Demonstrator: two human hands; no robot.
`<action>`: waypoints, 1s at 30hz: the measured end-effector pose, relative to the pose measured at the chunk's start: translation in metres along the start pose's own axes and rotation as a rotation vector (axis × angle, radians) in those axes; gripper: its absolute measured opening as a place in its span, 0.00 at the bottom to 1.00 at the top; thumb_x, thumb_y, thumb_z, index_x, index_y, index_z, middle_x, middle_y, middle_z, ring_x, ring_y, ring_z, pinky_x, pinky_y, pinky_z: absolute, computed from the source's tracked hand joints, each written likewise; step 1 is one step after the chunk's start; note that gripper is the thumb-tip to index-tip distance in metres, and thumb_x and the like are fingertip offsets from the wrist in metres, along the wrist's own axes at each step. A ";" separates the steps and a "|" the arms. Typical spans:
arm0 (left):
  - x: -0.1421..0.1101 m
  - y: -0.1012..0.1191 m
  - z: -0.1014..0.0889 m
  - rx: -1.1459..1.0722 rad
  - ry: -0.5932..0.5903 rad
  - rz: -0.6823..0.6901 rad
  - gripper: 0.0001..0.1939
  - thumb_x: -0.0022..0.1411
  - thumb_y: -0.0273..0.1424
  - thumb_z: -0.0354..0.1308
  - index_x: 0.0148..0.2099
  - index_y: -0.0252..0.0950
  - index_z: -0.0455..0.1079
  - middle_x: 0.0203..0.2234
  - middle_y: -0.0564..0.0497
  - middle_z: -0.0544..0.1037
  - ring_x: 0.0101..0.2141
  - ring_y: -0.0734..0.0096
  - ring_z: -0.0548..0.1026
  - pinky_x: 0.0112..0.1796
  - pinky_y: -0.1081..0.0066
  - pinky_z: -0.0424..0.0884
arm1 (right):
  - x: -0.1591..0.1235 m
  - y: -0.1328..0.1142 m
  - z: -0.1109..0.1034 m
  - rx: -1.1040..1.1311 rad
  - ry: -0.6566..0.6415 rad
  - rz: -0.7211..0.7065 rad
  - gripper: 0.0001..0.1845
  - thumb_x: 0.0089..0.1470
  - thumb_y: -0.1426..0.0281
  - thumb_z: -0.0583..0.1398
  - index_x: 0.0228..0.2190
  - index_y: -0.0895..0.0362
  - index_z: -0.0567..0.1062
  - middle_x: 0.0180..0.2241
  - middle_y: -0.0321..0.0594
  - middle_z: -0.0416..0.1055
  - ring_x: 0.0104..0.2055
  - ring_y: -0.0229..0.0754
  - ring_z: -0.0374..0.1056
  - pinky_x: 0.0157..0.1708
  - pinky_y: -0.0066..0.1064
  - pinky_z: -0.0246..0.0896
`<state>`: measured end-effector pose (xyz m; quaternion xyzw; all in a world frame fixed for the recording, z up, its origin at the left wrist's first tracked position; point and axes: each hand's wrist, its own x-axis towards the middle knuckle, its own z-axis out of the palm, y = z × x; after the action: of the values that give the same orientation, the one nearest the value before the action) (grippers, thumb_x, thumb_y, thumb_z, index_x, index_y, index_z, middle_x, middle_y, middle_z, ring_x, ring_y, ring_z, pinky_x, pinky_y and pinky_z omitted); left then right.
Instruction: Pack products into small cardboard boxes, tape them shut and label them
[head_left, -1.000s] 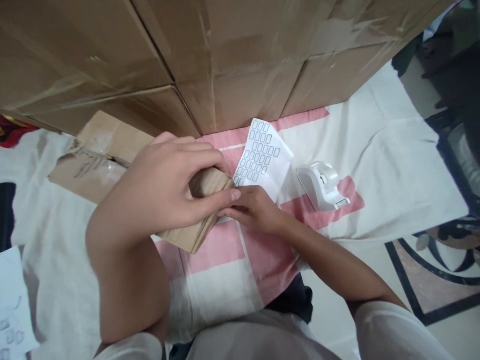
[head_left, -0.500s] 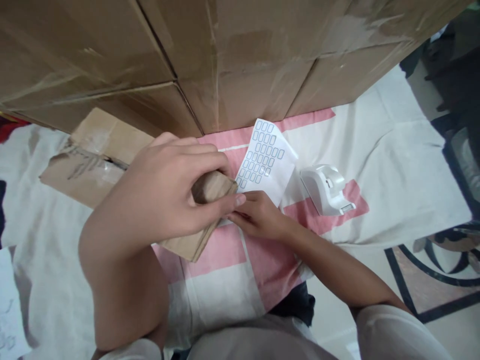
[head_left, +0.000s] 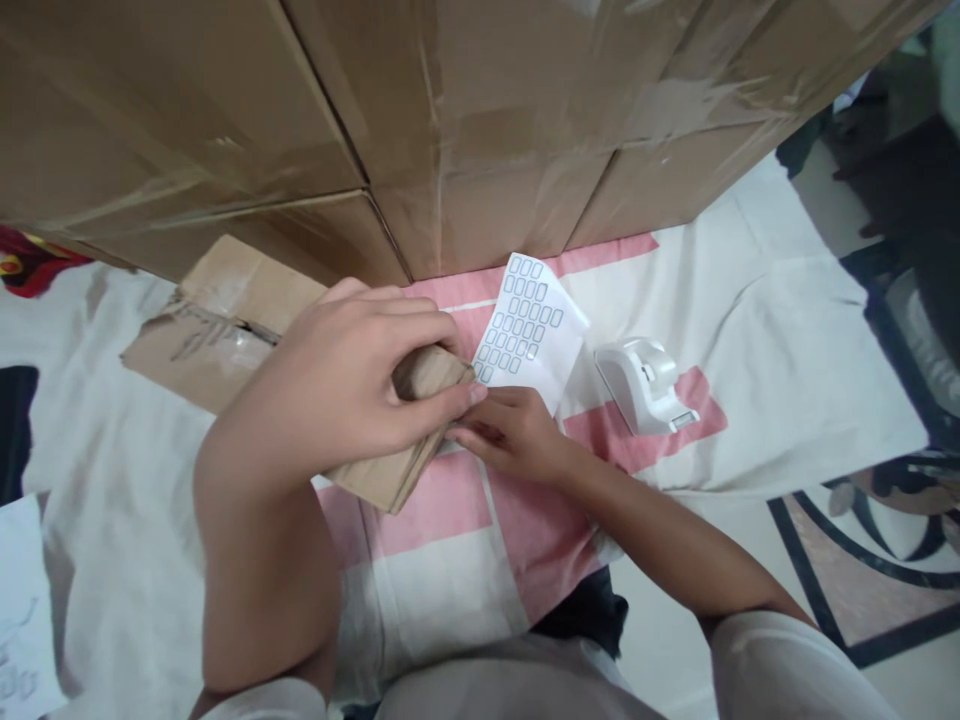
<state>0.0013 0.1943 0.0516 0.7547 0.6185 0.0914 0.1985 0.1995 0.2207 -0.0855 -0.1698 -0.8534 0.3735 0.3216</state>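
My left hand [head_left: 352,385] is closed around a small brown cardboard box [head_left: 397,470], thumb and fingers gripping its upper end. My right hand [head_left: 517,435] sits just to the right of it, fingers curled and pinched at the lower corner of a white sheet of small blue-outlined stickers [head_left: 529,330]. The sheet lies on the pink-and-white cloth [head_left: 450,560], curling upward at its far end. The fingertips of both hands almost touch at the box's edge.
Large taped cardboard cartons [head_left: 465,120] form a wall right behind the hands. A flattened cardboard piece [head_left: 217,320] lies to the left. A white handheld device [head_left: 645,385] rests on the cloth to the right. Paper with writing [head_left: 22,610] lies at the lower left; patterned floor at right.
The hands have hardly moved; the view shifted slightly. My left hand keeps its grip on the box and my right stays at the sticker sheet's corner.
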 end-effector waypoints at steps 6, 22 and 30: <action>-0.002 0.000 0.001 -0.025 0.033 0.012 0.16 0.62 0.50 0.55 0.37 0.46 0.74 0.34 0.54 0.81 0.40 0.58 0.76 0.46 0.59 0.62 | 0.001 0.004 -0.013 0.016 -0.045 -0.021 0.16 0.65 0.58 0.60 0.31 0.57 0.73 0.22 0.32 0.65 0.24 0.34 0.61 0.26 0.27 0.55; -0.003 0.000 0.001 0.009 0.055 0.035 0.15 0.63 0.47 0.54 0.34 0.43 0.73 0.32 0.55 0.80 0.39 0.60 0.76 0.45 0.61 0.60 | -0.010 -0.010 0.011 0.322 0.003 0.260 0.10 0.61 0.64 0.63 0.32 0.58 0.74 0.22 0.31 0.67 0.22 0.31 0.60 0.23 0.24 0.58; -0.004 0.001 0.000 -0.006 0.066 0.044 0.15 0.63 0.46 0.53 0.35 0.43 0.74 0.32 0.55 0.81 0.39 0.60 0.76 0.46 0.61 0.61 | -0.002 -0.010 0.004 0.050 0.172 0.025 0.57 0.43 0.52 0.74 0.66 0.53 0.53 0.64 0.57 0.57 0.66 0.61 0.56 0.59 0.55 0.63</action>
<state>0.0010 0.1906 0.0523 0.7641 0.6078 0.1226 0.1784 0.1978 0.2113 -0.0803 -0.2040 -0.8106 0.3829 0.3932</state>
